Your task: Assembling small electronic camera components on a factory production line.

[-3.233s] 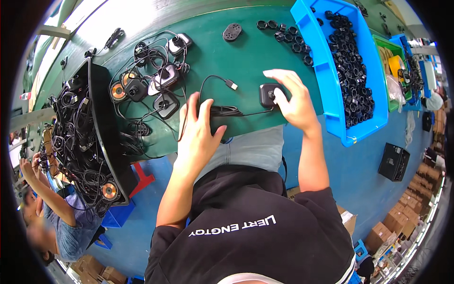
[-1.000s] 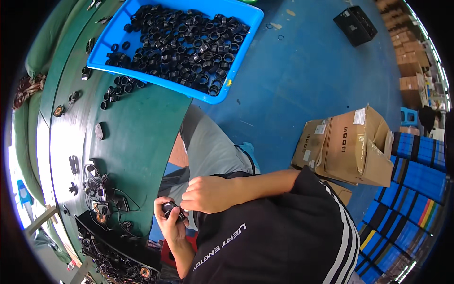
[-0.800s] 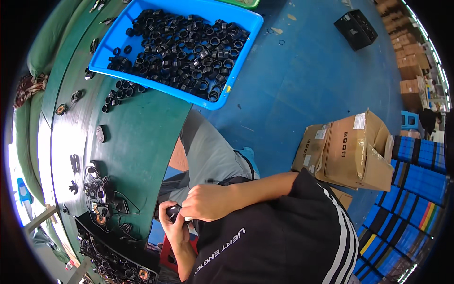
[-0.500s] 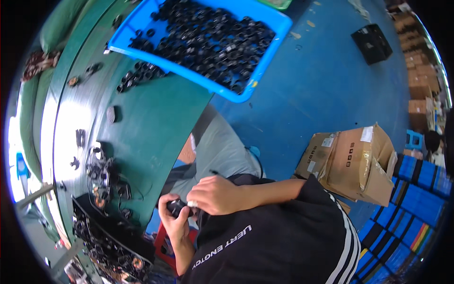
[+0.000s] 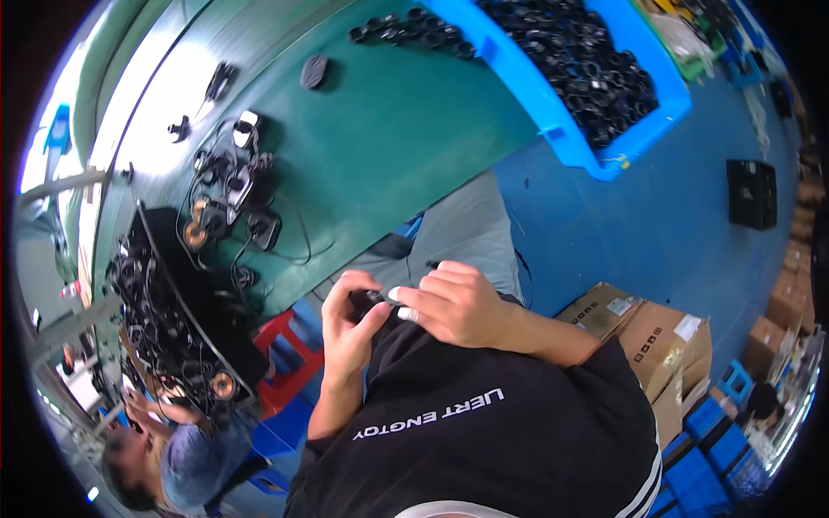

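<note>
My left hand [image 5: 348, 326] is closed around a small black rounded part [image 5: 373, 298], held in front of my shirt. Fingers hide most of that part. My right hand [image 5: 462, 304] is closed up against it from the other side, with white covers on some fingertips. A thin black end [image 5: 433, 264] juts out above the right knuckles; what it belongs to is hidden in the grip. Both hands are off the green table [image 5: 406, 129], nearer to me than its edge.
A blue tray [image 5: 570, 151] full of black ring-like parts stands at the far right of the table. Cabled devices [image 5: 237, 190] lie on the left, beside a black bin [image 5: 186, 285] of cables. Cardboard boxes [image 5: 656, 345] stand right. A co-worker [image 5: 194, 457] sits at lower left.
The view has swung left, so the tray now sits farther right and a co-worker shows at lower left. Both hands stay together at the black part, its visible portion now smaller.
</note>
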